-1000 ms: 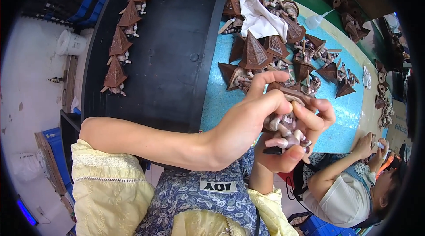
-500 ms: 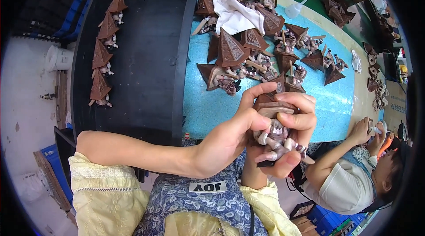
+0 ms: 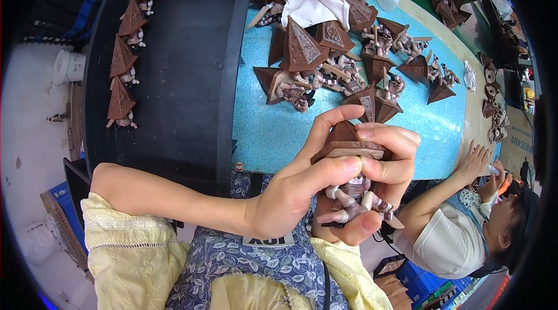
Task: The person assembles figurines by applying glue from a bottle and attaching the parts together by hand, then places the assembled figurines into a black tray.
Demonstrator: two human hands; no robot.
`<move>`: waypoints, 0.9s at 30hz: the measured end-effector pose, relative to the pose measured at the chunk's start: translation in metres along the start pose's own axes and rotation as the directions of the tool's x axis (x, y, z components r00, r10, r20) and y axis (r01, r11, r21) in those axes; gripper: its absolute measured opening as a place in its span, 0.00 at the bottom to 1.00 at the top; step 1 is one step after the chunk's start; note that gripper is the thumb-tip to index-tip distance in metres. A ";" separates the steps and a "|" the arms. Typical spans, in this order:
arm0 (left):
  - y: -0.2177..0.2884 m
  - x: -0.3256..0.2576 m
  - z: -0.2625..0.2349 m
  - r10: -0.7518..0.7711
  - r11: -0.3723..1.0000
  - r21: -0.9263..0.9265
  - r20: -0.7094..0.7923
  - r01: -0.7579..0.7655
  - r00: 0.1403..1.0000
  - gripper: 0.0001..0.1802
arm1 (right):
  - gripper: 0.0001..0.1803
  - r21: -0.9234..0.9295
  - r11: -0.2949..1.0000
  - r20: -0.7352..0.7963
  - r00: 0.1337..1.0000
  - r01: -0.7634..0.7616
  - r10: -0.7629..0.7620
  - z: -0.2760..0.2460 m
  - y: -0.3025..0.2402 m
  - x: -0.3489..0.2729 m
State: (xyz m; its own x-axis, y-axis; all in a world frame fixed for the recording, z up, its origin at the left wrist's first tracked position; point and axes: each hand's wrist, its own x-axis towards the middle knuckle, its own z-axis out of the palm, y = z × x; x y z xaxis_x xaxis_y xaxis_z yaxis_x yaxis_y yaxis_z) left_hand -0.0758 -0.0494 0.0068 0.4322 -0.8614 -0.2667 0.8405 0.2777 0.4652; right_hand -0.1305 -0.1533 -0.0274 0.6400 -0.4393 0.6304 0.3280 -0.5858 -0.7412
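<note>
A small figurine (image 3: 354, 191) with a brown pointed roof-like top and pale, striped limbs is held between both hands in front of my chest. My left hand (image 3: 299, 185) grips it from the left, the thumb pressed just under the brown rim and the index finger reaching up along the top. Wrapped round its right side is my right hand (image 3: 390, 162), with its thumb tip beside the left one and a lower finger beneath the limbs. Fingers hide much of the figurine's middle. Just beyond my fingertips lie similar brown-topped figurines (image 3: 302, 47) in a cluster.
On the left is a black tray (image 3: 180, 77) with several figurines (image 3: 122, 57) in a column along its left side. A white cloth (image 3: 311, 1) and a squeeze bottle (image 3: 389, 1) rest on the blue table surface (image 3: 273, 147). A co-worker (image 3: 453, 228) sits at right.
My left thumb has moved right across the figurine, below the brown rim, and now meets the right thumb. The figurine has shifted slightly in my grip. The whole view has moved a little.
</note>
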 end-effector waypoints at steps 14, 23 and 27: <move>-0.009 0.008 -0.004 -0.029 0.999 0.034 -0.103 0.033 0.994 0.34 | 0.29 -0.061 0.997 -0.010 0.999 -0.049 0.048 0.001 0.005 0.000; -0.002 0.003 -0.006 -0.054 0.994 -0.101 -0.139 0.040 0.989 0.29 | 0.25 -0.015 0.999 0.002 0.999 0.035 -0.035 0.009 0.007 -0.003; 0.019 -0.010 -0.012 -0.095 0.995 -0.038 -0.073 0.092 0.993 0.32 | 0.21 0.179 0.983 -0.043 0.999 0.034 -0.027 0.020 0.003 -0.013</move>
State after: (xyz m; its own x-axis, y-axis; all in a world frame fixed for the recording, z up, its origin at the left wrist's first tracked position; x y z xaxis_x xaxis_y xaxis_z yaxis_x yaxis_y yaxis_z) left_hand -0.0605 -0.0310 0.0081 0.3733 -0.8505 -0.3706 0.8886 0.2130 0.4061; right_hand -0.1243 -0.1360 -0.0430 0.6007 -0.4520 0.6594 0.4684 -0.4694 -0.7485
